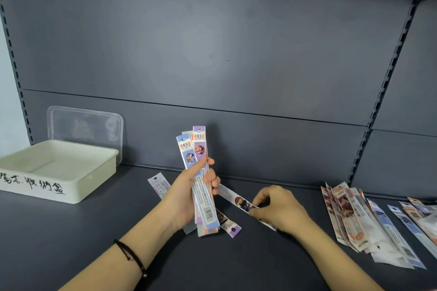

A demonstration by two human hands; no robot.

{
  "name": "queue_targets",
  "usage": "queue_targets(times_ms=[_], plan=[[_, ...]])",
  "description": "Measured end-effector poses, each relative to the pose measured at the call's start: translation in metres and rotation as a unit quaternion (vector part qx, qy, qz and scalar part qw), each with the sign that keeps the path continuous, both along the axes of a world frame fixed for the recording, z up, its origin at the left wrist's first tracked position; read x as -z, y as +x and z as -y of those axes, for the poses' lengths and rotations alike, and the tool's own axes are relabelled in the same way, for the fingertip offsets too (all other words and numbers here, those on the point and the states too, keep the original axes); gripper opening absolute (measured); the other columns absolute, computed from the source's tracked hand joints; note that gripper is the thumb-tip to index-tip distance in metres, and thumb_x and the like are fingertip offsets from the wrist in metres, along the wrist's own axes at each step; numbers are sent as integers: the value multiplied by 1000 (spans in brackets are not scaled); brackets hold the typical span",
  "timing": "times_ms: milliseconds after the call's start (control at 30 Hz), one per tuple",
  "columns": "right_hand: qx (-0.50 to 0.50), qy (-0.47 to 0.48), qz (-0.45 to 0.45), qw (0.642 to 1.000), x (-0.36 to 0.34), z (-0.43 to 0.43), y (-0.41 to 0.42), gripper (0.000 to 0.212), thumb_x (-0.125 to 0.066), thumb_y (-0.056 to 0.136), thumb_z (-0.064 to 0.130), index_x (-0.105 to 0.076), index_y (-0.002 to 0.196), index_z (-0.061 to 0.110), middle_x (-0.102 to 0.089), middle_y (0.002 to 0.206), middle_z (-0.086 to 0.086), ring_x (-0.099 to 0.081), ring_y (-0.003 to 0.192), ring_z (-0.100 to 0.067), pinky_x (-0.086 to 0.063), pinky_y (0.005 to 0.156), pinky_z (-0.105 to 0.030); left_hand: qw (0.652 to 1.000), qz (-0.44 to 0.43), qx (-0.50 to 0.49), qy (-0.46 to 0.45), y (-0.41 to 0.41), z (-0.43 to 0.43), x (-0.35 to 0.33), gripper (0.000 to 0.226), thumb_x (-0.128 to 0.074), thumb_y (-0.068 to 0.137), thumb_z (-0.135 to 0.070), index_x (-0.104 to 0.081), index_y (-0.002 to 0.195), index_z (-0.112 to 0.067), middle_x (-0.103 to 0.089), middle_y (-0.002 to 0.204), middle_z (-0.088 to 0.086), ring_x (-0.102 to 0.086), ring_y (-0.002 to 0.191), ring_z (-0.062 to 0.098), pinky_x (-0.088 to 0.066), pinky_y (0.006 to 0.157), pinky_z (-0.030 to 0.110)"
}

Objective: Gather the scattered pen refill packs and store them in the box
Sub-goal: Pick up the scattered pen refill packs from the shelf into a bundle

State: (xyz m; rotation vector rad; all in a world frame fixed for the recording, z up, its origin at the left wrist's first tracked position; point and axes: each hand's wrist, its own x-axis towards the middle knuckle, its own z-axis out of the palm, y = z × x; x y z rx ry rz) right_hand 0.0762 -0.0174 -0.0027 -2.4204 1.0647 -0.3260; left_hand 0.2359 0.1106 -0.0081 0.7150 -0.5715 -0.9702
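Note:
My left hand (186,194) grips an upright bundle of several long pen refill packs (197,149), blue and purple ones in front. My right hand (279,208) pinches a single refill pack (233,198) that lies slanted just above the shelf, pointing toward the bundle. One pack (159,184) lies on the shelf behind my left wrist, and a purple-ended pack (230,228) lies under the bundle. A heap of several packs (354,217) is spread at the right. The cream storage box (59,186), with black handwriting on its front, stands open at the left.
The box's clear lid (85,125) leans against the dark back panel behind the box. The dark shelf surface (212,262) runs across the whole front. Slotted uprights (390,78) frame the back panel on both sides. A black cord bracelet (132,257) circles my left wrist.

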Motion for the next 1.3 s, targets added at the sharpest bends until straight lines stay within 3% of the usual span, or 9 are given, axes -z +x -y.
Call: queue_targets(times_ms=[233, 367, 533, 667, 800, 933, 1067, 1167, 1300], plan=[[-73, 191, 114, 972, -5, -1, -2, 29, -69, 77, 10, -63, 99, 29, -66, 61, 5, -56, 55, -7, -43, 58, -22, 1000, -14, 14, 24, -1, -2, -2, 22, -58, 84, -30, -54, 94, -11, -41, 57, 0, -41, 43, 9, -40, 42, 21], [-61, 258, 188, 946, -15, -5, -2, 8, -65, 87, 19, -72, 91, 19, -77, 81, -3, -59, 57, -12, -35, 50, -25, 999, -9, 9, 40, -2, -1, -2, 30, -59, 83, -38, -54, 95, -12, -41, 58, -1, -37, 41, 7, -35, 39, 18], [-113, 389, 323, 856, -33, -11, -6, 28, -43, 98, 29, -64, 108, 11, -74, 108, -4, -69, 83, -23, -47, 61, -30, 997, -19, 12, 69, -3, 3, -2, 52, -48, 77, -63, -55, 93, -14, -40, 57, -2, -33, 39, 6, -31, 38, 17], [-134, 290, 386, 865, -45, -19, -11, 14, -65, 86, 24, -69, 82, 11, -75, 86, -7, -60, 57, -16, -40, 48, -22, 996, -44, 38, 66, -3, 4, 0, 58, -40, 83, -66, -58, 91, -12, -42, 59, -1, -35, 40, 7, -33, 38, 18], [-135, 292, 364, 874, -49, -32, 1, 25, -66, 87, 25, -72, 64, 18, -46, 52, 1, -32, 44, -9, -22, 44, -21, 992, -20, 72, 98, -7, 3, -1, 55, -43, 85, -65, -59, 83, -12, -46, 59, 0, -39, 44, 9, -35, 42, 20], [-125, 302, 342, 881, -43, -53, 27, 17, -67, 88, 29, -78, 88, 17, -62, 67, -3, -42, 48, -6, -31, 48, -19, 980, 90, 60, 164, -10, 3, 2, 61, -41, 84, -71, -71, 79, -18, -62, 70, 4, -58, 55, 13, -46, 60, 28], [-82, 273, 412, 865, -33, -57, 41, 11, -71, 85, 25, -77, 90, 17, -71, 82, -7, -63, 60, -15, -49, 52, -22, 986, 77, 60, 137, -13, 3, 1, 62, -42, 90, -63, -70, 99, -9, -70, 82, 9, -68, 66, 18, -54, 60, 29], [-43, 143, 429, 891, -23, -52, 47, 8, -78, 78, 24, -76, 86, 25, -60, 79, 0, -56, 62, -2, -48, 60, -18, 987, 60, 67, 136, -16, 0, -2, 59, -43, 90, -61, -67, 84, -8, -62, 66, 6, -60, 51, 16, -53, 51, 27], [-30, 133, 437, 889, -18, -45, 46, 16, -79, 75, 26, -69, 85, 20, -52, 71, 5, -49, 64, -3, -46, 64, -20, 992, 13, 80, 101, -11, 1, -4, 41, -47, 88, -57, -58, 84, -17, -43, 51, -3, -39, 35, 7, -38, 36, 19]])
